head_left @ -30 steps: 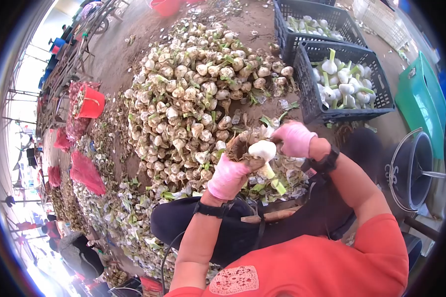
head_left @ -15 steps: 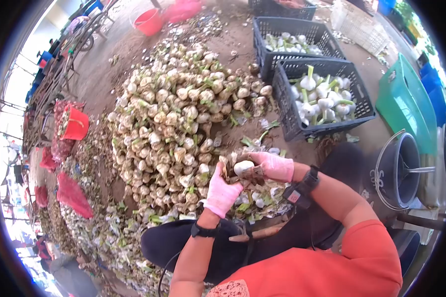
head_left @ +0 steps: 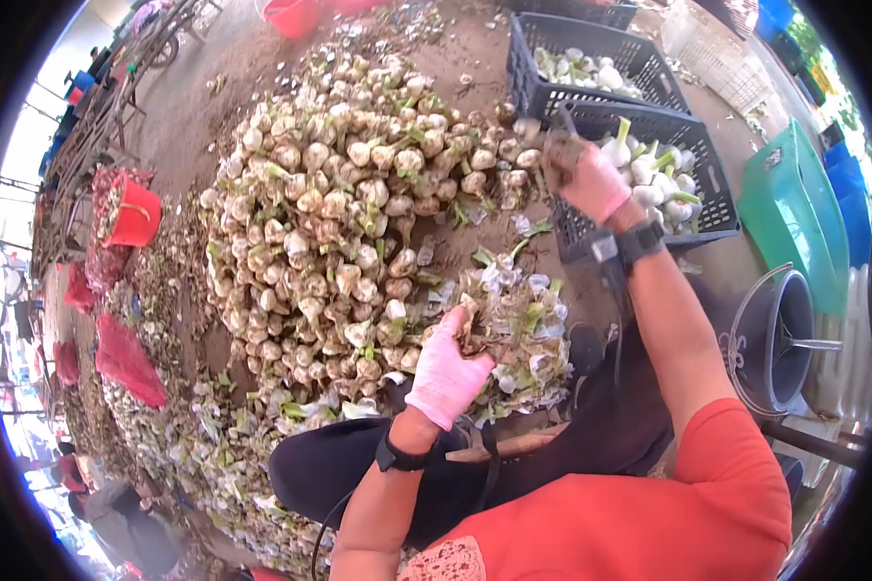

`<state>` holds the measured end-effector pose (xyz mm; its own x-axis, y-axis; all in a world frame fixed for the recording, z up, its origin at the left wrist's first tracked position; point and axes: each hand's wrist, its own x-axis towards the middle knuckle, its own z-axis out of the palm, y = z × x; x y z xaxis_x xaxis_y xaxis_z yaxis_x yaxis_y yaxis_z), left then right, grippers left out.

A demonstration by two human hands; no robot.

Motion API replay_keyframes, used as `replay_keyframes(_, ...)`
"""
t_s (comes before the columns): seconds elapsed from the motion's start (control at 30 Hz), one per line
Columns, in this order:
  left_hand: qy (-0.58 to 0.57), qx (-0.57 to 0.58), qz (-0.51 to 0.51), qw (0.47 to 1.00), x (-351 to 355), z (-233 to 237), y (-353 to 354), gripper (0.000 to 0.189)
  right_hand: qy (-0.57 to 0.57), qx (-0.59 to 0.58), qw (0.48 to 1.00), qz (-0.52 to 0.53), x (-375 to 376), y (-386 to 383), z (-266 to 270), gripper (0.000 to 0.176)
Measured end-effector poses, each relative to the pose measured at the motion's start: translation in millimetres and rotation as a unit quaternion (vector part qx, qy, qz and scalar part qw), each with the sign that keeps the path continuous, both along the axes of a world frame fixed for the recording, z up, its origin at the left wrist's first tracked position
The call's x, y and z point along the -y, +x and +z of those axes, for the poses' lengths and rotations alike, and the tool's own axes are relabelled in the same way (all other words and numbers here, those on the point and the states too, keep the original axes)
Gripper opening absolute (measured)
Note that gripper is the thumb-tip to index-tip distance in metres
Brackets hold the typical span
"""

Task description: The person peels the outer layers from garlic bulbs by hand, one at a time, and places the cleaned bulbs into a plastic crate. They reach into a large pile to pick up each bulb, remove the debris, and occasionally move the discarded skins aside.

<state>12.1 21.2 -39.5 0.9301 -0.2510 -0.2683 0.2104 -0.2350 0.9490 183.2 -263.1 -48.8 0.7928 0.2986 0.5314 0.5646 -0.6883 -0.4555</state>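
My left hand (head_left: 451, 373), in a pink glove with soiled fingertips, is half curled over a small heap of garlic skins and leaves (head_left: 528, 334). Its thumb stands apart from the fingers. My right hand (head_left: 588, 181), gloved the same way, reaches out over the left rim of the nearer black crate (head_left: 639, 232). Motion smears its brown fingers, so I cannot tell whether they hold anything. Cleaned white garlic bulbs (head_left: 649, 169) with short green stems fill this crate. Left of both hands lies a large pile of untrimmed, soil-stained garlic bulbs (head_left: 329, 232).
Behind the nearer crate stands another black crate (head_left: 601, 87) with garlic bulbs. At the right are a green tub (head_left: 794, 213) and a dark bucket (head_left: 780, 339) with a wire handle. A red bucket (head_left: 134, 213) and red mesh sacks (head_left: 126, 363) lie far left.
My right hand has left the left hand and swung forward and right to the crate. The white garlic bulb that was between both hands no longer shows there. My left hand stays low.
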Motion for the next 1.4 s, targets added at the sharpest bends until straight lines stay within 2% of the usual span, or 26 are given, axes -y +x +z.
replay_keyframes(0.03,0.023,0.022,-0.008,0.999,-1.3,-1.2,-2.3,0.059,0.040,-0.163,0.985,0.028,-6.5,-6.0,-12.6,0.033)
replay_keyframes(0.07,0.025,0.015,-0.006,1.000,-1.4,0.9,-4.4,0.059,0.079,-0.322,0.942,0.053,-12.2,-12.4,-29.8,0.031)
replay_keyframes(0.13,0.064,0.015,-0.048,0.997,1.4,7.8,-4.2,0.056,-0.143,-0.449,0.880,-0.064,-31.4,-24.2,-69.1,0.030)
replay_keyframes(0.17,0.114,0.007,-0.081,0.990,1.4,7.0,-4.5,0.059,-0.189,-0.438,0.877,-0.055,-35.1,-31.0,-100.0,0.029)
replay_keyframes(0.2,0.114,0.005,-0.079,0.990,0.6,8.0,-7.7,0.059,-0.235,-0.423,0.874,-0.045,-39.1,-39.4,-122.7,0.029)
replay_keyframes(0.27,0.249,0.107,-0.148,0.951,1.4,16.4,-8.9,0.063,-0.228,-0.474,0.848,-0.060,-51.1,-51.2,-122.9,0.032)
replay_keyframes(0.33,0.266,0.002,-0.206,0.942,4.1,35.0,0.6,0.069,-0.200,-0.464,0.851,-0.140,-55.7,-53.9,-158.7,0.039)
replay_keyframes(0.4,0.283,0.009,-0.221,0.933,3.5,30.1,-1.7,0.071,-0.154,-0.476,0.848,-0.177,-64.7,-54.0,-183.5,0.045)
replay_keyframes(0.47,0.296,-0.001,-0.249,0.922,5.3,32.4,3.6,0.070,-0.165,-0.493,0.832,-0.193,-73.6,-57.9,-196.4,0.049)
replay_keyframes(0.53,0.311,0.003,-0.267,0.912,8.0,33.1,6.4,0.068,-0.170,-0.518,0.820,-0.176,-71.5,-56.9,-193.9,0.052)
replay_keyframes(0.67,0.318,0.038,-0.287,0.903,14.1,30.0,5.6,0.064,-0.222,-0.478,0.842,-0.115,-60.1,-71.5,-183.2,0.048)
replay_keyframes(0.73,0.305,0.004,-0.303,0.903,17.5,32.3,7.1,0.065,-0.232,-0.428,0.872,-0.057,-61.1,-71.5,-171.7,0.049)
replay_keyframes(0.77,0.309,0.008,-0.301,0.902,18.4,30.8,6.4,0.065,-0.239,-0.498,0.831,-0.064,-61.7,-66.4,-165.6,0.047)
replay_keyframes(0.87,0.317,0.014,-0.308,0.897,21.5,25.1,1.1,0.066,-0.253,-0.485,0.834,-0.074,-57.8,-71.1,-173.2,0.041)
replay_keyframes(0.9,0.329,0.013,-0.321,0.888,22.1,25.1,-0.2,0.067,-0.249,-0.513,0.817,-0.079,-58.2,-71.4,-166.7,0.047)
replay_keyframes(1.0,0.355,0.047,-0.340,0.870,18.8,24.3,-8.9,0.068,-0.285,-0.495,0.814,-0.109,-57.1,-76.6,-151.1,0.042)
replay_keyframes(1.07,0.328,0.067,-0.324,0.885,16.4,26.8,-14.8,0.069,-0.241,-0.434,0.859,-0.128,-53.0,-78.2,-154.5,0.031)
replay_keyframes(1.13,0.315,0.079,-0.318,0.891,16.0,22.6,-16.4,0.063,-0.209,-0.335,0.909,-0.134,-50.9,-69.2,-181.4,0.027)
replay_keyframes(1.17,0.314,0.076,-0.316,0.892,13.7,20.3,-18.0,0.062,-0.210,-0.341,0.907,-0.127,-51.8,-64.9,-190.4,0.027)
replay_keyframes(1.27,0.326,0.059,-0.320,0.888,11.1,23.2,-12.9,0.060,-0.255,-0.391,0.877,-0.115,-57.3,-52.4,-180.7,0.027)
replay_keyframes(1.37,0.327,0.042,-0.326,0.886,9.5,28.7,-8.3,0.060,-0.363,-0.461,0.793,-0.163,-62.0,-51.9,-177.1,0.031)
replay_keyframes(1.4,0.316,0.050,-0.322,0.891,9.9,29.4,-7.4,0.060,-0.367,-0.462,0.791,-0.161,-61.7,-53.1,-177.2,0.031)
